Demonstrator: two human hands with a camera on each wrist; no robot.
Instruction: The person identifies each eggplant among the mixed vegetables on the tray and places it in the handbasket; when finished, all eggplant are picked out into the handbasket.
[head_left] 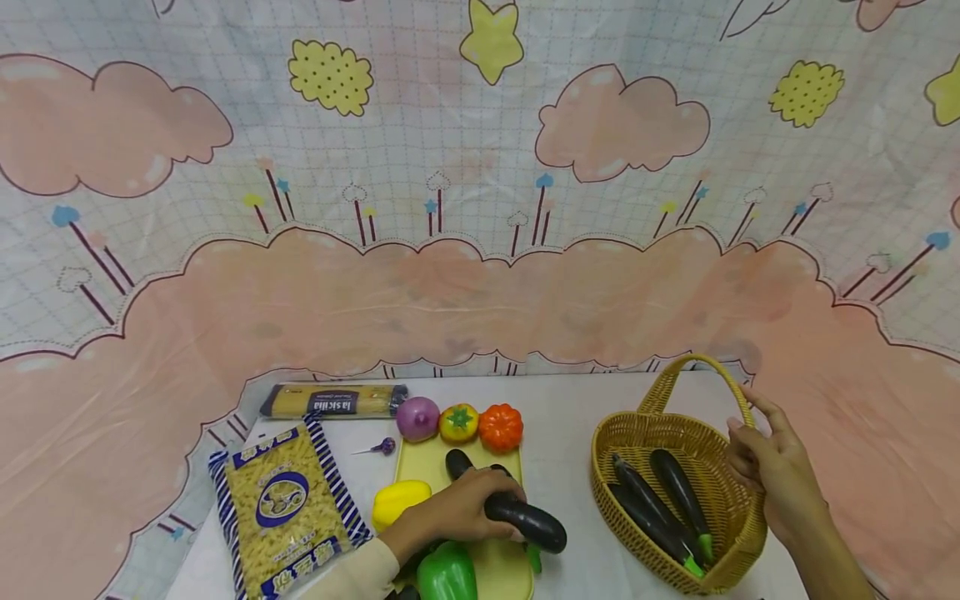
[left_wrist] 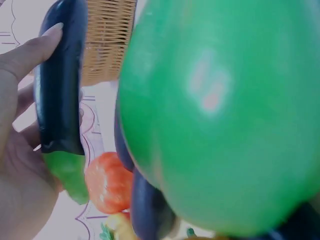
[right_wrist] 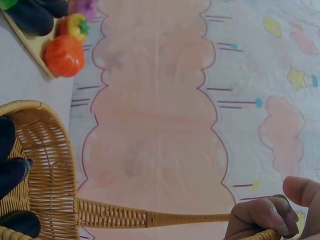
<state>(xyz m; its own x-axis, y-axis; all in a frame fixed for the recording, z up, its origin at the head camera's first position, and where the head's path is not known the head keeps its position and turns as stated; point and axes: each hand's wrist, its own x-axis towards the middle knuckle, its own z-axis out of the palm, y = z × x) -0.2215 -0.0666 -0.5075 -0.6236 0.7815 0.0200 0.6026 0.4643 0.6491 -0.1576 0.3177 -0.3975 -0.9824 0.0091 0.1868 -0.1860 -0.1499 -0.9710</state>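
My left hand (head_left: 467,507) is above the yellow tray (head_left: 510,575), gripping a dark eggplant (head_left: 534,523). In the left wrist view, the thumb and fingers wrap that eggplant's black body, its green end pointing down. The right hand (head_left: 780,467) holds the arched handle of a woven basket (head_left: 622,521); the right wrist view shows its fingers (right_wrist: 267,215) curled round the handle. Inside the basket lie several eggplants (head_left: 681,483). More eggplants (head_left: 457,463) lie on the tray, partly hidden by the left hand. A green bell pepper (head_left: 448,573) is beside the left wrist.
A yellow pepper (head_left: 397,502) sits at the tray's left edge. A purple onion (head_left: 417,418), a yellow-red vegetable (head_left: 458,423) and an orange-red pumpkin-shaped one (head_left: 500,427) line its far end. Leftward are a pasta bag (head_left: 281,504), a spaghetti pack (head_left: 337,401) and a lollipop (head_left: 387,446).
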